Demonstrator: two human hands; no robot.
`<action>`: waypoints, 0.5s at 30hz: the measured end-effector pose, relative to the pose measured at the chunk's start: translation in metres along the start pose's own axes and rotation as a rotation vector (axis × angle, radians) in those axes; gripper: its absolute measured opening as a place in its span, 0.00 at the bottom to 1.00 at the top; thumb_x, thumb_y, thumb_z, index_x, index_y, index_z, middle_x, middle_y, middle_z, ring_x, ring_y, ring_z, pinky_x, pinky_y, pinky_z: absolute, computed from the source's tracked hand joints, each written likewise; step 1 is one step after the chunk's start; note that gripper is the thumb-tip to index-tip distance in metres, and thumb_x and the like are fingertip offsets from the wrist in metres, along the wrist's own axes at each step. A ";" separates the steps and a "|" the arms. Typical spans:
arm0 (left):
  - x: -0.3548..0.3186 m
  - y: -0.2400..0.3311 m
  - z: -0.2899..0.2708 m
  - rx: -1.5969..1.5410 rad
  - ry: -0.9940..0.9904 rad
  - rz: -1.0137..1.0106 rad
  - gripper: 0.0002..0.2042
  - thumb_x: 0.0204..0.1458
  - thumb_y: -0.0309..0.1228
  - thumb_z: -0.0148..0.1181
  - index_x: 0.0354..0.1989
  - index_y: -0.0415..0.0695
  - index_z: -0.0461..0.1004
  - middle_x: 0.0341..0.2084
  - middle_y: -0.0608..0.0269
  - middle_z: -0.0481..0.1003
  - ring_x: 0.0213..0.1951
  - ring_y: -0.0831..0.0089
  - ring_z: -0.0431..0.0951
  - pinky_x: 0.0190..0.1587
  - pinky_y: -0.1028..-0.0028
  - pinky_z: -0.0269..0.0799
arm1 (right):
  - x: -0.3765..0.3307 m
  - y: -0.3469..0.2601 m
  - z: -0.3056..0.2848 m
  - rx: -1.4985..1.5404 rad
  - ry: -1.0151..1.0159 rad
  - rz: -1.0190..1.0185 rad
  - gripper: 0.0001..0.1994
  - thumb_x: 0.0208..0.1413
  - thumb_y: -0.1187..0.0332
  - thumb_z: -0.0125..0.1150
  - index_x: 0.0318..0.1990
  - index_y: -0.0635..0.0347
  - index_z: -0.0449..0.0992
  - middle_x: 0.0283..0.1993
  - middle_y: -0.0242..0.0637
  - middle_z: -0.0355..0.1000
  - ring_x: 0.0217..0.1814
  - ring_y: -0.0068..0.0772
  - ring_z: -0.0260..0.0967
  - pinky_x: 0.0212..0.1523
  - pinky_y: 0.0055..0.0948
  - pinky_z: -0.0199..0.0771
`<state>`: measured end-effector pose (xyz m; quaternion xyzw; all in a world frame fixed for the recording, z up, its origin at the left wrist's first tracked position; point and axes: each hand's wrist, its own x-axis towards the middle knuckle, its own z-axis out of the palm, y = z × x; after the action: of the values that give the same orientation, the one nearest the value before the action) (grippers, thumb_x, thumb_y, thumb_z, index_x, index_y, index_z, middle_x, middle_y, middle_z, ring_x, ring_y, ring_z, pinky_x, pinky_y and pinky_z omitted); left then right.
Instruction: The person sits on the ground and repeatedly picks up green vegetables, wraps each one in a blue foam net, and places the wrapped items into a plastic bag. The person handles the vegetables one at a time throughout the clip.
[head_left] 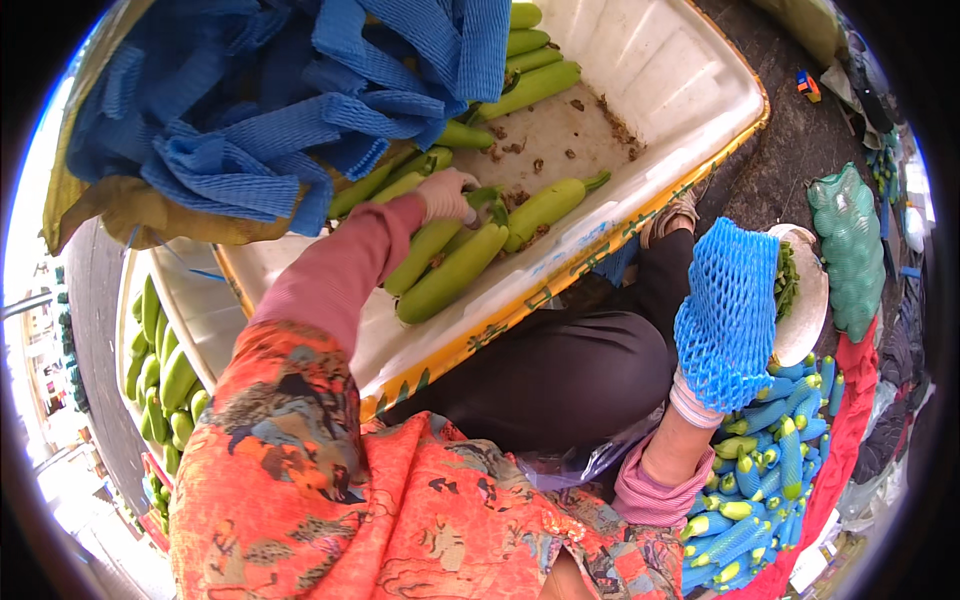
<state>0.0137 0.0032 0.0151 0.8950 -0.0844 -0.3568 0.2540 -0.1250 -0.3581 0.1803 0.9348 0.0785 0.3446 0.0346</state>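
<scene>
My left hand (446, 195), in a pale glove, reaches into a white foam box (640, 60) with a yellow edge. Its fingers are closed around the end of a green zucchini (487, 203). Beside it, more zucchini (455, 272) lie along the box's near side, and another zucchini (548, 212) rests just to the right. My right hand (728, 320) is off to the right of my knee, covered by a blue foam net sleeve (735, 290) down to the gloved wrist. The mesh hides its fingers.
A heap of blue net sleeves (240, 140) overhangs the box at upper left. Net-wrapped zucchini (760, 480) are piled at lower right, near a round pale dish (803, 310) with greens and a green mesh sack (848, 250). Another box of zucchini (165, 370) stands at left.
</scene>
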 end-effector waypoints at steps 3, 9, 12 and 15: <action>-0.049 -0.016 0.025 -0.055 0.416 0.061 0.29 0.37 0.41 0.69 0.50 0.44 0.73 0.46 0.44 0.75 0.49 0.50 0.75 0.53 0.63 0.70 | 0.012 -0.023 -0.030 0.152 -0.236 0.100 0.19 0.47 0.69 0.65 0.48 0.60 0.78 0.50 0.46 0.76 0.50 0.50 0.73 0.50 0.45 0.73; -0.166 0.048 -0.077 -1.089 0.764 0.643 0.07 0.47 0.21 0.63 0.32 0.45 0.73 0.29 0.65 0.76 0.31 0.77 0.75 0.37 0.76 0.73 | 0.032 -0.049 -0.058 0.656 -0.275 -0.015 0.28 0.47 0.71 0.67 0.57 0.63 0.66 0.54 0.44 0.71 0.53 0.44 0.70 0.54 0.40 0.71; -0.251 0.139 -0.137 -1.126 0.997 0.692 0.05 0.47 0.21 0.62 0.31 0.43 0.72 0.24 0.64 0.75 0.28 0.73 0.76 0.33 0.74 0.73 | 0.049 -0.080 -0.071 1.018 -0.239 -0.081 0.33 0.47 0.71 0.69 0.61 0.64 0.60 0.55 0.43 0.69 0.54 0.41 0.69 0.56 0.37 0.71; -0.277 0.238 -0.153 -0.807 0.829 0.926 0.08 0.49 0.29 0.62 0.35 0.40 0.75 0.25 0.64 0.75 0.27 0.74 0.76 0.32 0.74 0.72 | 0.069 -0.115 -0.081 1.303 -0.073 -0.024 0.39 0.47 0.72 0.70 0.65 0.65 0.53 0.57 0.42 0.67 0.55 0.37 0.67 0.58 0.34 0.70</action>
<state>-0.0772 -0.0486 0.3972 0.6660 -0.2128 0.1507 0.6989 -0.1402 -0.2320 0.2724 0.7744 0.2806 0.1940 -0.5329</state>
